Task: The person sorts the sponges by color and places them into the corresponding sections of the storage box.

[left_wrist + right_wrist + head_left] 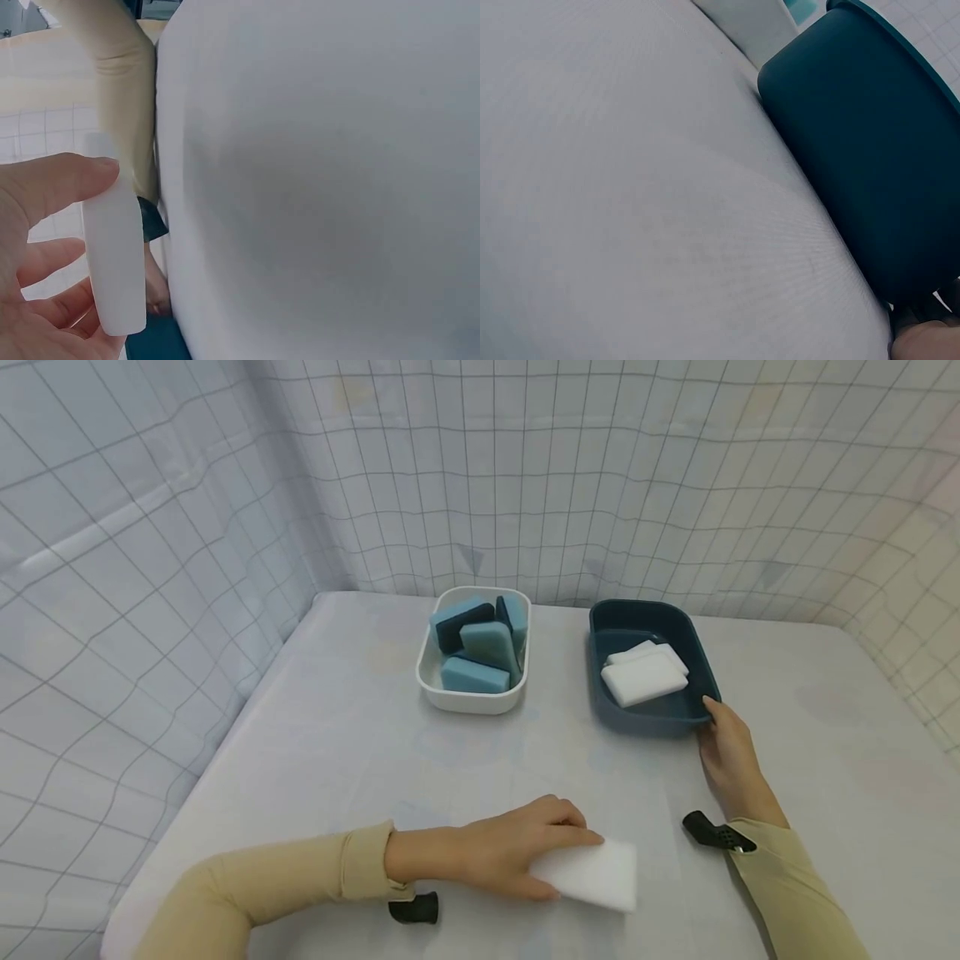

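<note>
My left hand (510,850) grips a white sponge block (592,872) low over the front of the table. In the left wrist view the thumb lies on one edge of the white sponge block (116,262) and the fingers are on the opposite side. My right hand (731,760) holds the near right corner of a dark teal tub (652,724), its thumb at the rim and the other fingers partly hidden along the outer wall. Inside that tub lie a few white sponge blocks (645,678), stacked on one another. The right wrist view shows the dark teal tub's side (862,150) close up.
Left of the teal tub stands a white tub (472,702) holding several blue sponges (487,643) with dark layers. Both stand on a white-covered table (337,735). White grid-patterned curtains (525,485) hang behind and at the sides.
</note>
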Action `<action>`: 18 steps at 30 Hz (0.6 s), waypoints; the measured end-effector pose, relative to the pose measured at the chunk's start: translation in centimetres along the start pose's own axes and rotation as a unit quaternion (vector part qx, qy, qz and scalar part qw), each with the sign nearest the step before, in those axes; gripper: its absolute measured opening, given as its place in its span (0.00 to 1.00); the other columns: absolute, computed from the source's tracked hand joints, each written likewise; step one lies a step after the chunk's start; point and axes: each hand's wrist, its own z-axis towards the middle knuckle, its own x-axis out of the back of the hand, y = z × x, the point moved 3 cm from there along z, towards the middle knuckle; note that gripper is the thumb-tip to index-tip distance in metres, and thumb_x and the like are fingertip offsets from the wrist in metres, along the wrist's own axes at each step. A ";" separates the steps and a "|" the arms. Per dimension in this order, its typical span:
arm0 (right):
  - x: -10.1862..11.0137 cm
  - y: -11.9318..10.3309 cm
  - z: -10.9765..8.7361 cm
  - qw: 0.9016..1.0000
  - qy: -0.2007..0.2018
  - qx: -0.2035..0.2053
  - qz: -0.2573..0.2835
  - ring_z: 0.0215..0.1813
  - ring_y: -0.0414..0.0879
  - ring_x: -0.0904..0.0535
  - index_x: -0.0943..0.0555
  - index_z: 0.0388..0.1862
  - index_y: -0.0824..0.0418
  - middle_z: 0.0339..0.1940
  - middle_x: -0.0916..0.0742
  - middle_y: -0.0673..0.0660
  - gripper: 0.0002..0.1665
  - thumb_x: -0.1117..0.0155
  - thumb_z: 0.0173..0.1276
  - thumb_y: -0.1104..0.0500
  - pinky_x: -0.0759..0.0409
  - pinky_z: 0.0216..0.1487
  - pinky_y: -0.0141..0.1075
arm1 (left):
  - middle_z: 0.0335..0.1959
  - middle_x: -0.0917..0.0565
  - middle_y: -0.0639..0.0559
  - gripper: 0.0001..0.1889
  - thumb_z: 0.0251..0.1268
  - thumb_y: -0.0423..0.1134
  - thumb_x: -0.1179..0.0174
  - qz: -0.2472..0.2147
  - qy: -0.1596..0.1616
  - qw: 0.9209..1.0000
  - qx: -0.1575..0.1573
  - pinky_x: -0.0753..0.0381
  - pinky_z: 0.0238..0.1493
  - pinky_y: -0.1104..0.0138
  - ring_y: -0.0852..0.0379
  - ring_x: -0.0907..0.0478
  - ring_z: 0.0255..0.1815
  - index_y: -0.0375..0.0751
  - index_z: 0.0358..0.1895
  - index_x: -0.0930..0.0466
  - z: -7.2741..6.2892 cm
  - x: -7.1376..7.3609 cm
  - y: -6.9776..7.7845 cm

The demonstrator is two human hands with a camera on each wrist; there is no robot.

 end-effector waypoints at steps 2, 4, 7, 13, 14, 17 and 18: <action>0.0 0.0 0.0 1.000 -0.001 0.002 0.004 0.78 0.35 0.68 0.70 0.76 0.53 0.77 0.65 0.42 0.46 0.54 0.74 0.47 0.64 0.77 0.30 | 0.59 0.31 0.52 0.33 0.57 0.42 0.35 0.001 0.005 1.000 0.007 0.34 0.63 0.76 0.59 0.36 0.61 0.46 0.67 0.35 0.4 0.3 -0.2; 0.1 0.1 -0.1 1.000 0.001 0.002 0.005 0.78 0.35 0.67 0.70 0.76 0.53 0.77 0.65 0.42 0.46 0.54 0.73 0.47 0.63 0.77 0.30 | 0.60 0.31 0.52 0.33 0.57 0.42 0.35 0.001 0.009 1.000 0.017 0.33 0.63 0.76 0.59 0.36 0.61 0.47 0.67 0.36 0.7 0.5 -0.5; 0.1 0.3 0.0 1.000 0.006 0.000 -0.002 0.78 0.35 0.67 0.69 0.76 0.53 0.77 0.65 0.42 0.46 0.54 0.73 0.47 0.63 0.77 0.30 | 0.60 0.31 0.53 0.33 0.57 0.42 0.35 0.000 0.018 0.999 0.031 0.33 0.62 0.76 0.59 0.36 0.61 0.48 0.67 0.36 1.1 0.8 -0.9; 0.2 0.3 0.0 1.000 0.005 0.010 -0.017 0.78 0.37 0.68 0.70 0.76 0.54 0.77 0.65 0.43 0.47 0.54 0.73 0.46 0.64 0.77 0.32 | 0.59 0.30 0.51 0.33 0.56 0.42 0.35 0.000 0.032 0.999 0.044 0.31 0.61 0.75 0.58 0.36 0.60 0.47 0.67 0.35 1.7 1.5 -1.6; 0.2 0.3 0.0 1.000 0.002 0.012 -0.016 0.78 0.37 0.69 0.70 0.76 0.54 0.77 0.66 0.43 0.47 0.54 0.73 0.46 0.64 0.77 0.32 | 0.59 0.31 0.51 0.33 0.56 0.42 0.35 -0.001 0.032 0.998 0.047 0.31 0.61 0.74 0.58 0.36 0.60 0.47 0.67 0.35 1.8 1.6 -1.6; 0.2 0.2 0.1 1.000 -0.005 0.019 -0.020 0.78 0.37 0.69 0.70 0.76 0.54 0.77 0.66 0.43 0.46 0.54 0.74 0.46 0.64 0.77 0.33 | 0.60 0.31 0.50 0.33 0.57 0.42 0.35 -0.002 0.030 0.998 0.054 0.31 0.61 0.73 0.58 0.36 0.59 0.47 0.67 0.35 2.0 1.9 -1.8; 0.2 0.2 0.1 1.000 -0.007 0.022 -0.021 0.78 0.37 0.69 0.70 0.76 0.54 0.77 0.66 0.43 0.46 0.54 0.74 0.46 0.64 0.77 0.33 | 0.60 0.31 0.50 0.33 0.57 0.42 0.35 -0.003 0.030 0.998 0.057 0.31 0.61 0.73 0.58 0.36 0.59 0.47 0.68 0.35 2.0 2.0 -1.9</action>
